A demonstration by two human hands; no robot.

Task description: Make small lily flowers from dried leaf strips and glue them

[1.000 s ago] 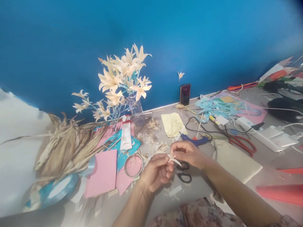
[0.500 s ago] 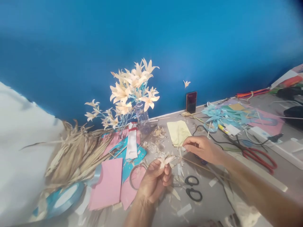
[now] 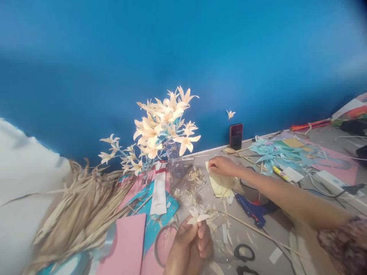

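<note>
Head view: left hand (image 3: 190, 244) gripped a cream, pointed-petal artificial flower (image 3: 197, 216) between thumb and fingers, blossom upward, above the scrap-strewn table (image 3: 262, 244). Right hand (image 3: 225, 167) was at the yellow sheet (image 3: 219, 187), fingers curled; whether they pinched anything could not be told. Blue glue gun (image 3: 252, 211) lay just beside that sheet. Markings on the yellow tube (image 3: 281, 174) were too blurred to read.
</note>
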